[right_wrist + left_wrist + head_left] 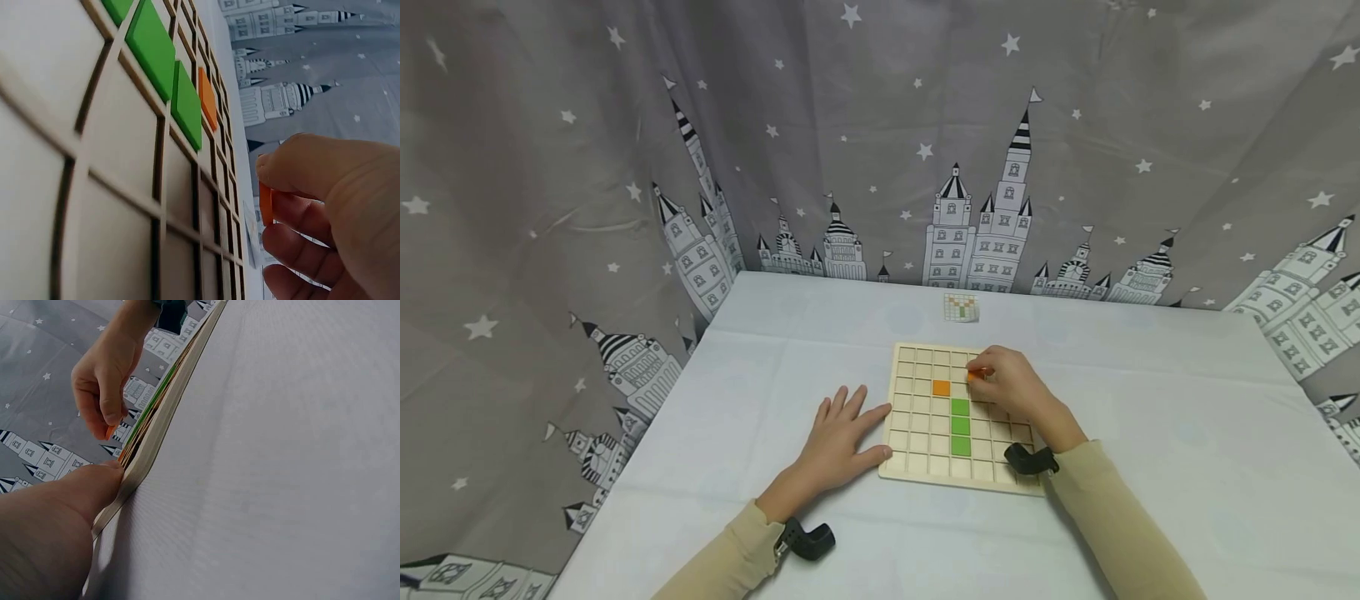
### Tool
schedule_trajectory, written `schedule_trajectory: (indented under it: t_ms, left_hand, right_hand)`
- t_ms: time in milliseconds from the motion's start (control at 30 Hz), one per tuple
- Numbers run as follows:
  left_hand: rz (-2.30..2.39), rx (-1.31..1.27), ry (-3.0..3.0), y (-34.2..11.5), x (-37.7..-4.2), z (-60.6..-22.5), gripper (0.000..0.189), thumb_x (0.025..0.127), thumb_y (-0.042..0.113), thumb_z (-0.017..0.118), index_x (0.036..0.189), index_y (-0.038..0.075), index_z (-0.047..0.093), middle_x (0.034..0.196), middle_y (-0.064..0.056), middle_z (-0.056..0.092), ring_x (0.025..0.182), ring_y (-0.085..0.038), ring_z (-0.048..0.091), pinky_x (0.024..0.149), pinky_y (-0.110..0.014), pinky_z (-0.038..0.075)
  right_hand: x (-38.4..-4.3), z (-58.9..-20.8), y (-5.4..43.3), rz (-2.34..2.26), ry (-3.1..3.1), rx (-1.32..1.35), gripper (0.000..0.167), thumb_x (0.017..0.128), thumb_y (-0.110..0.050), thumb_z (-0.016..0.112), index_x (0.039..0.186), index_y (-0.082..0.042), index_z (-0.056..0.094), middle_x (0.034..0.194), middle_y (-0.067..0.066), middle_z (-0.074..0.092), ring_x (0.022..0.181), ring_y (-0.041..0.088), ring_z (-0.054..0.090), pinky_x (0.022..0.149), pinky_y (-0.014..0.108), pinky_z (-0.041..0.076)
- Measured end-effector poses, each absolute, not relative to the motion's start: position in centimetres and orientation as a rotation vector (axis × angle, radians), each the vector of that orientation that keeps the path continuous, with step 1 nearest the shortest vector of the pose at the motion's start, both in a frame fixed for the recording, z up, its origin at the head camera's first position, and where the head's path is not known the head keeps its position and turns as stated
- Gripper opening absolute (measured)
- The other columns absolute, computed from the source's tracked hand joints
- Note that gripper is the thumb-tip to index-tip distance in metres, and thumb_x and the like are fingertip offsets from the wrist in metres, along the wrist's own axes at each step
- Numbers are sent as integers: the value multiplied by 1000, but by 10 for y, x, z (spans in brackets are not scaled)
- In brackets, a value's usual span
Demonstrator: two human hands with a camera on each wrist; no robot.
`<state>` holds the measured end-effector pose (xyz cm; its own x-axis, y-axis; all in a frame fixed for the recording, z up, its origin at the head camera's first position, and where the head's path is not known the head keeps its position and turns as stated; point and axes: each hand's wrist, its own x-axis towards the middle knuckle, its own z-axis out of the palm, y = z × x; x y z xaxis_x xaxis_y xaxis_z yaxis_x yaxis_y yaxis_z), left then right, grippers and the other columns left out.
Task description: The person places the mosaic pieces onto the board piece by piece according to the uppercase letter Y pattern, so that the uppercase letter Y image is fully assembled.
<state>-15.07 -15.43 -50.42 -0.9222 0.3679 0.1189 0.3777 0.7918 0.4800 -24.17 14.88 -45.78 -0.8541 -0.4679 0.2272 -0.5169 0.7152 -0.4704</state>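
A square wooden grid board (917, 425) lies on the white table. Three green square tiles (960, 426) form a column in its middle, and one orange tile (942, 388) sits up and left of them. My right hand (1011, 383) pinches another orange tile (266, 203) between thumb and fingers, over the upper right part of the board. In the right wrist view that tile is held on edge, apart from the grid. My left hand (835, 446) lies spread on the table, its thumb and index fingertips at the board's left edge.
Behind the board lies a small pattern card (961, 307) showing a grid with coloured squares. A grey curtain (850, 125) printed with castles and stars hangs behind and beside the table (1187, 400). Each wrist wears a black camera.
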Motion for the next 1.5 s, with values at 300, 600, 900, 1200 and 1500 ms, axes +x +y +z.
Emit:
schedule_trajectory:
  t_ms: [300, 600, 900, 1200, 1500]
  left_hand:
    - [-794, -615, -2953, -154, -151, -505, 61, 93, 47, 67, 146, 18, 58, 161, -29, 36, 152, -56, 21, 119, -74, 15]
    - [-789, -612, -2959, -154, -151, -504, 60, 93, 47, 68, 145, 18, 58, 161, -29, 36, 152, -56, 21, 119, -74, 16]
    - [-808, -612, -2971, -155, -150, -502, 64, 92, 47, 68, 148, 18, 56, 162, -28, 35, 153, -55, 19, 120, -73, 14]
    - [-796, -616, -2965, -155, -150, -503, 65, 92, 47, 68, 148, 18, 55, 161, -28, 35, 153, -55, 20, 120, -73, 15]
    - [-801, -618, -2966, -155, -150, -504, 64, 92, 47, 68, 148, 18, 56, 161, -28, 35, 152, -55, 20, 119, -73, 15]
  right_hand:
    - [-246, -454, 131, 839, -2876, 836, 22, 90, -7, 70, 110, -1, 78, 104, 14, 73, 87, 23, 64, 78, 38, 54]
    - [-250, -453, 112, 819, -2873, 896, 20, 90, -7, 70, 108, -2, 79, 102, 13, 74, 82, 20, 60, 74, 33, 52]
    - [-255, -454, 99, 766, -2886, 938, 19, 91, -8, 71, 108, -4, 79, 101, 11, 73, 80, 17, 57, 73, 32, 51]
    - [-261, -455, 86, 745, -2882, 974, 18, 92, -8, 70, 107, -4, 80, 100, 13, 73, 80, 17, 57, 72, 30, 50]
    - [-266, -460, 77, 748, -2914, 973, 17, 93, -8, 69, 107, -5, 79, 100, 12, 73, 84, 19, 63, 76, 34, 55]
